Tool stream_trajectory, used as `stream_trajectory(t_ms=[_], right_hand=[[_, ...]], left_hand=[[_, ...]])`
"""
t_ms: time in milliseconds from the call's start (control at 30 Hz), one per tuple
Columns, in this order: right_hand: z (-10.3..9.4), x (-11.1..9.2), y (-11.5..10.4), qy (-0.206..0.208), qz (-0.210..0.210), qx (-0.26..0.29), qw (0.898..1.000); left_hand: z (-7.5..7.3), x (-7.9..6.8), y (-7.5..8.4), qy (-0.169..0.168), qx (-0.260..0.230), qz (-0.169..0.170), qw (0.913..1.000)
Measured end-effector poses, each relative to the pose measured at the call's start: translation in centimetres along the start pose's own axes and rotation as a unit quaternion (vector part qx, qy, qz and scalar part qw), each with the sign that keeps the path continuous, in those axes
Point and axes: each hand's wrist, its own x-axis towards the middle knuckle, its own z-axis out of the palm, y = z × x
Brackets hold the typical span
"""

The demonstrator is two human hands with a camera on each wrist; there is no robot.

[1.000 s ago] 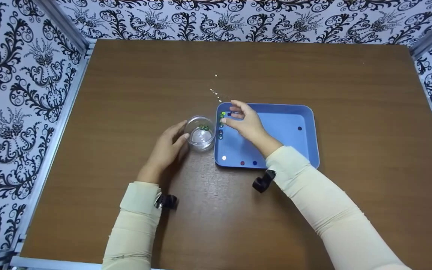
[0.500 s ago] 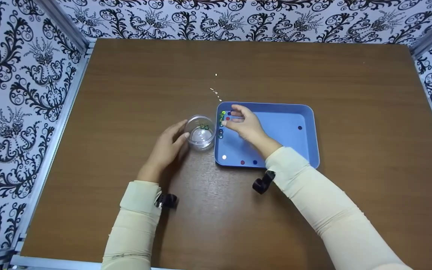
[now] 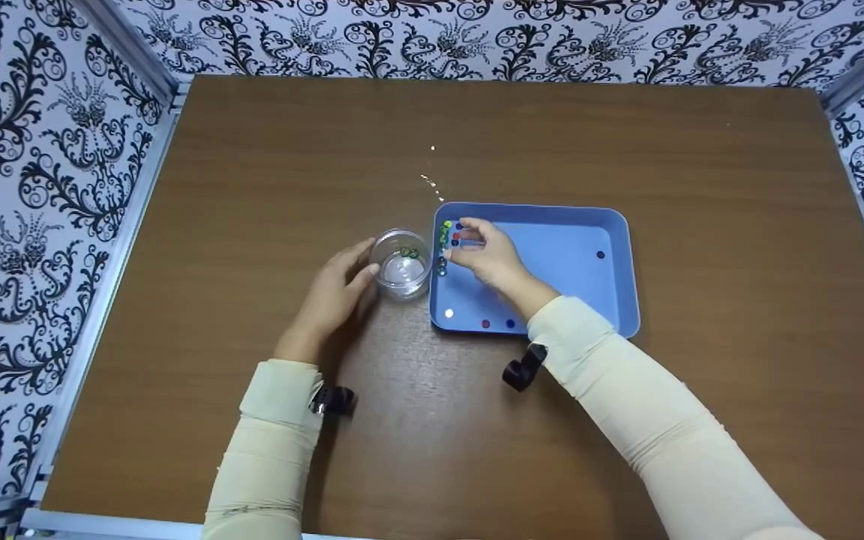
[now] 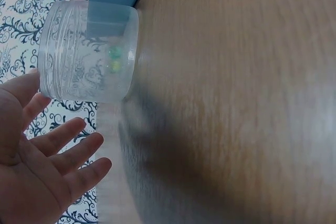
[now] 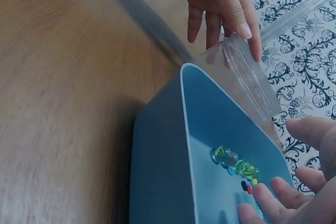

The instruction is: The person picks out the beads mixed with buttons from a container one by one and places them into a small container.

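Note:
My left hand (image 3: pixel 331 296) holds the side of a clear plastic jar (image 3: pixel 404 289), thumb and index finger at its rim and the other fingers loose. A few green glass marbles (image 4: pixel 115 59) lie on the jar's bottom. Against the jar's right side stands a blue tray (image 3: pixel 559 232). Along the tray's left wall runs a line of green and yellow marbles (image 5: pixel 245 169), with small red and dark discs (image 5: pixel 247 187) beside them. My right hand (image 3: pixel 498 259) hovers over that end of the tray, thumb and fingers apart, nothing between them. It partly covers the discs in the head view.
A white disc (image 3: pixel 448 313), a red disc (image 3: pixel 485 324) and a blue disc (image 3: pixel 510 324) lie along the tray's near edge. One dark disc (image 3: pixel 600 255) is at its right. Bright specks (image 3: pixel 433 183) show on the brown table (image 3: pixel 289 150) behind the tray.
My right hand has drifted slightly toward me along the line of marbles, uncovering a red disc and a dark disc. The left hand and the jar have stayed put.

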Motion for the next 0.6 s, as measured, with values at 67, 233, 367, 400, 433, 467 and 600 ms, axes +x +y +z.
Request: stream_trajectory(t_ms=[67,233,367,400,433,467,600], right_hand=[[0.12,-0.01,0.1,-0.002,0.003,0.001,1.0],[0.34,-0.06,0.34,-0.005,0.01,-0.011,1.0],[0.51,-0.09,0.47,-0.012,0.021,-0.033,0.999],[0.56,-0.1,0.49,-0.013,0.023,-0.037,0.999],[0.6,-0.12,0.51,-0.014,0.027,-0.04,0.999],[0.64,-0.13,0.53,-0.016,0.03,-0.041,0.999],[0.77,-0.22,0.64,-0.019,0.039,-0.041,0.998]], left_hand=[[0.01,0.03,-0.01,-0.001,0.001,-0.002,1.0],[0.01,0.03,-0.04,-0.002,0.002,-0.009,1.0],[0.0,-0.04,0.03,-0.005,0.002,-0.01,0.9999],[-0.02,-0.05,0.03,-0.006,0.003,-0.01,0.9999],[-0.04,-0.07,0.05,-0.006,0.003,-0.008,0.9999],[-0.05,-0.09,0.06,-0.006,0.004,-0.008,0.9999],[-0.11,-0.11,0.11,-0.004,0.006,-0.005,1.0]])
